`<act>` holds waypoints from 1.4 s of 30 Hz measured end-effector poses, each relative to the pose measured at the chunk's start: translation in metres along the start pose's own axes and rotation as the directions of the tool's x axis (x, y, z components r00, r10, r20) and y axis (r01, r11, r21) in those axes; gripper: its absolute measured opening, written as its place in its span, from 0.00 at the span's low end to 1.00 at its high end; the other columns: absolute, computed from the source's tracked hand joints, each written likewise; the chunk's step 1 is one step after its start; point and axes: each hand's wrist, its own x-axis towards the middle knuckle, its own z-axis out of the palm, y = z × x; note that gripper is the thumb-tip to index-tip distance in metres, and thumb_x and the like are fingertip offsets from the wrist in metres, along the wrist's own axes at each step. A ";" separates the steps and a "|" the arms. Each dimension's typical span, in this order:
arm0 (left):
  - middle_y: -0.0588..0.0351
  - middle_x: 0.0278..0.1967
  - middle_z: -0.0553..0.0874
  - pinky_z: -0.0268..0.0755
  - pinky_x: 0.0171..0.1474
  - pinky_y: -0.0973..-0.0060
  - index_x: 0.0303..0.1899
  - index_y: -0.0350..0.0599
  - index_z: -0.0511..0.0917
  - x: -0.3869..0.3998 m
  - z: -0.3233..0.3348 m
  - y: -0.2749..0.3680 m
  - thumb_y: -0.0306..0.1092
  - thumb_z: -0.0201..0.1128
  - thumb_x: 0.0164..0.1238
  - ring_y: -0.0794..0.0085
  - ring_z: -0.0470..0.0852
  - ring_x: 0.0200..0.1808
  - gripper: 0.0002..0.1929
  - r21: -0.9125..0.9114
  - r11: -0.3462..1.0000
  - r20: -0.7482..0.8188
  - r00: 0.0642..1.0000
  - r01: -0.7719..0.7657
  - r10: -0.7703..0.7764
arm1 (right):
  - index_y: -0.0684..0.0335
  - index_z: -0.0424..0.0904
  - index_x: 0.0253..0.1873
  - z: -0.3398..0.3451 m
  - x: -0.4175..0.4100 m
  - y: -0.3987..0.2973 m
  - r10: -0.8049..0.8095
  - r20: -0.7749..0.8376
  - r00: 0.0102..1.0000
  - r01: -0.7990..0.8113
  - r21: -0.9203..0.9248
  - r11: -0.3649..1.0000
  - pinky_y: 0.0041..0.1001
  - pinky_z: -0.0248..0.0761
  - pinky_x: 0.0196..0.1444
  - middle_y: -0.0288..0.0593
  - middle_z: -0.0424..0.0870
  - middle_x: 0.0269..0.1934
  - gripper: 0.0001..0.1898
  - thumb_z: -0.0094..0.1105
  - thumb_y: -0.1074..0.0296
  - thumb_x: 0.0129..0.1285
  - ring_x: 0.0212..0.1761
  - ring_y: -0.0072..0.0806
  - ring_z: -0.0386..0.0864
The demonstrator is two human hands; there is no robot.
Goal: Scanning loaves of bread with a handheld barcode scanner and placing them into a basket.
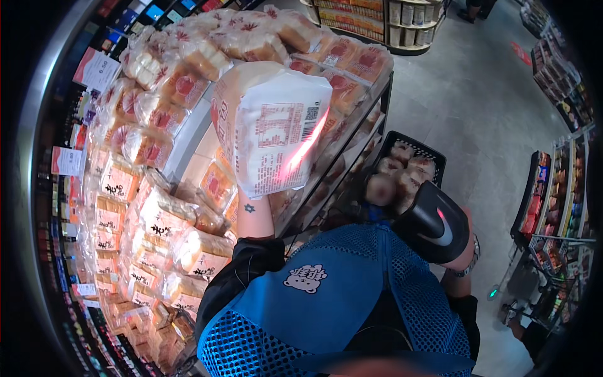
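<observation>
A clear-wrapped bread loaf [278, 132] is held up in front of me, its white printed underside with a barcode turned to the camera. My left forearm [255, 221] rises beneath it; the package hides the fingers holding it. Across the label, close to the barcode, runs a bright red streak of light. In my right hand [461, 257] is a black handheld barcode scanner [431, 224], pointed toward the loaf; its body covers most of the fingers. Beyond the scanner stands a black plastic basket [439, 150] with several round wrapped items [404, 176] inside.
Packaged loaves [155, 136] are stacked on a display stand [387, 89] to the left and ahead. Price cards [97, 69] stand along its left side. Grey floor [461, 99] lies to the right, with goods shelves [560, 198] beyond. A person's leg [516, 327] shows by a cart at lower right.
</observation>
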 end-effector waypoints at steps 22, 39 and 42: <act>0.51 0.51 0.83 0.76 0.57 0.65 0.58 0.38 0.76 0.073 0.050 -0.083 0.43 0.51 0.81 0.62 0.82 0.52 0.19 0.345 0.932 0.304 0.926 0.110 -0.222 | 0.68 0.72 0.58 -0.022 -0.137 0.034 0.433 -0.694 0.575 -0.671 -0.098 0.735 0.27 0.73 0.46 0.44 0.81 0.45 0.32 0.79 0.67 0.50 0.44 0.28 0.80; 0.38 0.55 0.84 0.71 0.63 0.64 0.65 0.37 0.73 0.028 -0.065 -0.490 0.48 0.51 0.78 0.48 0.81 0.59 0.26 0.916 0.141 0.386 0.727 -0.376 -0.567 | 0.70 0.77 0.55 0.069 -0.220 0.027 0.703 -0.648 -0.294 -0.783 0.585 0.212 0.23 0.73 0.29 0.39 0.86 0.31 0.25 0.76 0.68 0.56 0.25 0.20 0.80; 0.36 0.57 0.81 0.73 0.61 0.62 0.59 0.44 0.80 0.017 -0.123 -0.502 0.49 0.52 0.77 0.48 0.79 0.60 0.22 0.957 -0.130 0.079 0.665 -0.260 -0.743 | 0.70 0.75 0.58 0.076 -0.226 0.030 0.716 -0.661 -0.225 -0.787 0.556 0.266 0.24 0.76 0.32 0.43 0.86 0.38 0.27 0.76 0.67 0.56 0.30 0.22 0.82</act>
